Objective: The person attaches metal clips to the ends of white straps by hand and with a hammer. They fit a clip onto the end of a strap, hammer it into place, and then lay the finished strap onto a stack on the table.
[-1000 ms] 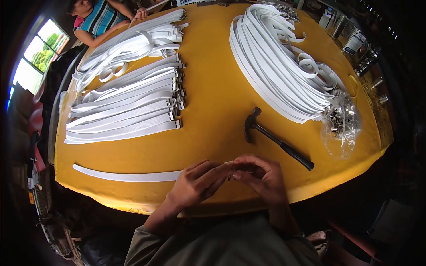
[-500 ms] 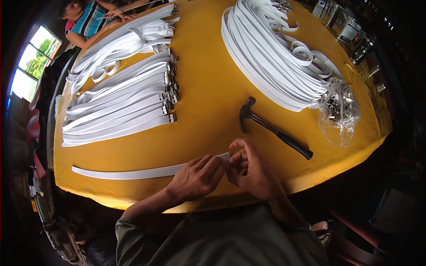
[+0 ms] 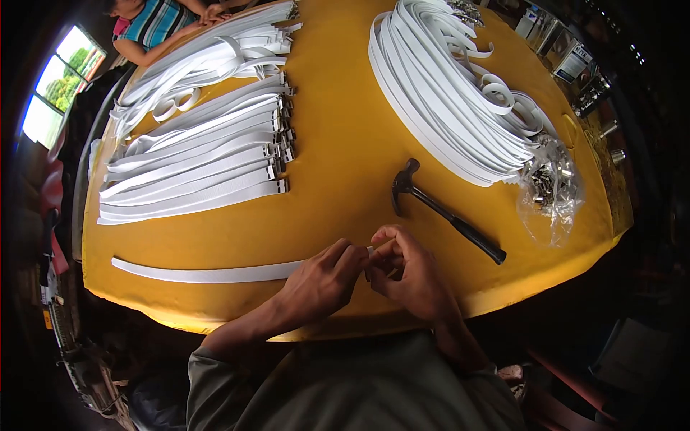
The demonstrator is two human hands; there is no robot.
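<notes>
A single white strap point(image 3: 208, 275) lies across the near part of the table, its right end running up under my fingers. My left hand point(image 3: 320, 280) is closed over that strap near its right end. At the very tip, my right hand point(image 3: 413, 276) pinches with thumb and curled fingers, right beside the left fingertips. A small white bit of the end shows between the hands; whether a metal clip is there too is hidden. Just beyond my right hand lies a claw hammer point(image 3: 449, 213) with a black handle.
Rows of white straps with metal clips point(image 3: 208, 154) lie at left on the yellow table point(image 3: 330, 129). A large looped bundle of white straps point(image 3: 438, 108) is at right, beside a clear plastic bag point(image 3: 550, 183) of metal pieces. Another person point(image 3: 162, 29) leans at the far left edge.
The left fingers have curled more tightly, and the left hand has tilted up at the strap's end. My right hand stays nearly in place. The view has shifted slightly.
</notes>
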